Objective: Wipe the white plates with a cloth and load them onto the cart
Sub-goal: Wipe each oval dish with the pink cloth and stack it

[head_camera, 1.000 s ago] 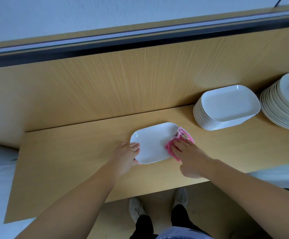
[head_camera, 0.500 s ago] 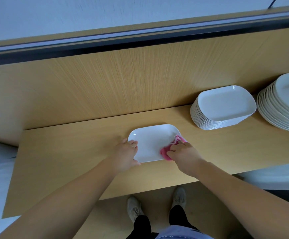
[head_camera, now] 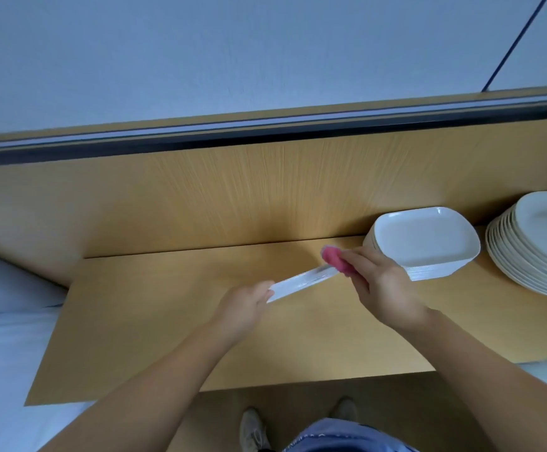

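A white rectangular plate [head_camera: 301,283] is lifted off the wooden table [head_camera: 154,327] and seen almost edge-on, blurred. My left hand [head_camera: 244,309] grips its near left end. My right hand [head_camera: 383,285] holds a pink cloth [head_camera: 335,260] against the plate's far right end. Just behind my right hand a stack of white rectangular plates [head_camera: 425,244] stands by the back panel. No cart shows in the frame.
A stack of round white plates [head_camera: 539,246] stands at the far right of the table. A wooden back panel [head_camera: 233,197] rises behind the table. White surfaces lie left and right of the table, and my feet [head_camera: 255,429] are under its front edge.
The plate lay flat on the table under the wiping cloth. Now both hands have lifted it and tipped it on edge, with the cloth moved to its right end.
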`<state>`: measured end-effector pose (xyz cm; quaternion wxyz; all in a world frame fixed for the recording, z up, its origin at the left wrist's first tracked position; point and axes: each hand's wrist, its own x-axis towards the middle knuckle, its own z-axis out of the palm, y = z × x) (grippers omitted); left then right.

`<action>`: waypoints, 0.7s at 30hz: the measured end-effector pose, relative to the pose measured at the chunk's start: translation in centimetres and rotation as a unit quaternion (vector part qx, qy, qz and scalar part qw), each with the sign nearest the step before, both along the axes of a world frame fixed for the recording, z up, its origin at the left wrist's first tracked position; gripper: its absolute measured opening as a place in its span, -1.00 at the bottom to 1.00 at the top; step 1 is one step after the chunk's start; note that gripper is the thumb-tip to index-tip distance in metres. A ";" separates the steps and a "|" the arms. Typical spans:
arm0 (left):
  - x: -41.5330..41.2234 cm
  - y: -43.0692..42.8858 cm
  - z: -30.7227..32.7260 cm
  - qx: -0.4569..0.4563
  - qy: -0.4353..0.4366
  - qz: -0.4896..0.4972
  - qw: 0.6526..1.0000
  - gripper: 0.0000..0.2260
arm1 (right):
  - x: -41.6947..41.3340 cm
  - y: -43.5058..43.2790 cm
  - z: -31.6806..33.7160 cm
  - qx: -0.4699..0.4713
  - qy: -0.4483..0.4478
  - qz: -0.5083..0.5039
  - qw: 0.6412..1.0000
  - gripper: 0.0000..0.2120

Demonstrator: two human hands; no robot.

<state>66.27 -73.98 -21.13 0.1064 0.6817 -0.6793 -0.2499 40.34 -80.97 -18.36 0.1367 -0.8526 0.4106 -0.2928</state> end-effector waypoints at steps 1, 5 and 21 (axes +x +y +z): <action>0.1 0.2 0.4 -0.015 0.041 0.021 0.999 -0.76 | 0.3 -0.2 0.5 -0.018 -0.005 0.011 1.000 -0.74; 1.0 0.6 1.4 -0.007 0.155 0.075 0.985 -0.81 | 2.0 -0.4 1.6 -0.060 -0.013 0.059 0.996 -0.75; 4.8 -0.8 -0.6 0.186 0.245 0.130 0.943 -0.77 | 10.0 -1.9 -5.7 -0.050 0.136 0.147 0.978 -0.57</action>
